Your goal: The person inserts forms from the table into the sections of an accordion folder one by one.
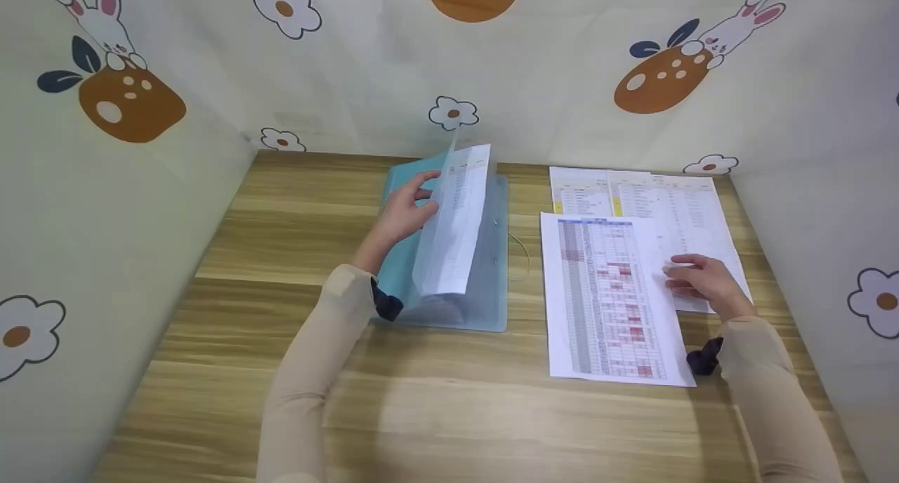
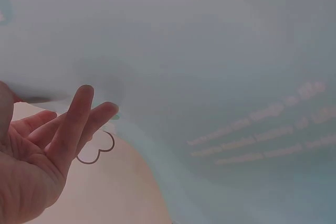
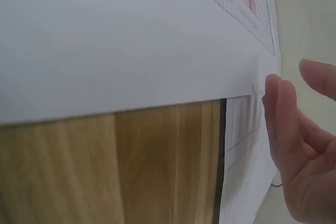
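A light blue folder (image 1: 484,286) lies open on the wooden table (image 1: 281,223). Its translucent leaf and printed pages (image 1: 456,216) stand raised. My left hand (image 1: 404,213) is behind them, its straight fingers (image 2: 79,119) touching the translucent blue leaf (image 2: 210,77). To the right lies a printed table sheet with red cells (image 1: 607,300), overlapping more printed sheets (image 1: 674,195) behind it. My right hand (image 1: 702,281) rests at this sheet's right edge. In the right wrist view its loosely bent fingers (image 3: 281,114) touch the edge of the white sheet (image 3: 131,40).
Cloth walls (image 1: 562,83) printed with rabbits and flowers close off the table at the back, left and right. A thin elastic loop (image 1: 521,253) lies by the folder's right edge. Bare wood (image 1: 456,413) lies in front of the folder and papers.
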Available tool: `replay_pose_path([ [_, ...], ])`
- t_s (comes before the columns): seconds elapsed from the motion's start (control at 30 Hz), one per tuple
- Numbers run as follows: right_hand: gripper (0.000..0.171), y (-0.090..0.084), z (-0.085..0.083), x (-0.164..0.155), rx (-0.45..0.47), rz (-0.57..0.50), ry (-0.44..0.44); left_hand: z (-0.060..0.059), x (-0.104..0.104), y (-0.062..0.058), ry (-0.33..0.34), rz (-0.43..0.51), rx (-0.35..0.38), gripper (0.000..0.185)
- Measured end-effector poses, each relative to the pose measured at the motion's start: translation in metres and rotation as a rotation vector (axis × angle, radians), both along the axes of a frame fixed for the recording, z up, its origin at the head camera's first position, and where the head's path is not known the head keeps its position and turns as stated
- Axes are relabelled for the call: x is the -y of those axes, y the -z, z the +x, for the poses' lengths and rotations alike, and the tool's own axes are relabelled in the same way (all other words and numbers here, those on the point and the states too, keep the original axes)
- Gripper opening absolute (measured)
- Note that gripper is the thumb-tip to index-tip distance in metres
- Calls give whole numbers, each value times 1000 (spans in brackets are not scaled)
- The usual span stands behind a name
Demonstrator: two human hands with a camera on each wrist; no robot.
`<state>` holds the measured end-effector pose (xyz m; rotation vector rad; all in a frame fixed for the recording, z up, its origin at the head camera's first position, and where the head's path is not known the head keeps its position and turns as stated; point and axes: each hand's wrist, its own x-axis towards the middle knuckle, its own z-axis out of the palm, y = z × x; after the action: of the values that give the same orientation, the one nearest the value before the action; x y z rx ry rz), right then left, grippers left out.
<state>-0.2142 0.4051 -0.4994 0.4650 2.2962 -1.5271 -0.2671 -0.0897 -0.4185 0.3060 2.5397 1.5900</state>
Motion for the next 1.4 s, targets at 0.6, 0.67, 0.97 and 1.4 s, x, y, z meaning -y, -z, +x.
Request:
replay_pose_path([
  [0.6, 70, 1, 11, 13, -56, 200, -87, 0, 1, 1, -10, -21, 15, 49],
  [0.67, 73, 3, 12, 16, -72, 242, -110, 0, 1, 1, -6, -13, 16, 49],
  [0.97, 82, 9, 16, 25, -118, 348, -150, 0, 1, 2, 7, 11, -10, 50],
  [1.4, 75, 10, 19, 26, -138, 369, -98, 0, 1, 1, 5, 7, 4, 49],
])
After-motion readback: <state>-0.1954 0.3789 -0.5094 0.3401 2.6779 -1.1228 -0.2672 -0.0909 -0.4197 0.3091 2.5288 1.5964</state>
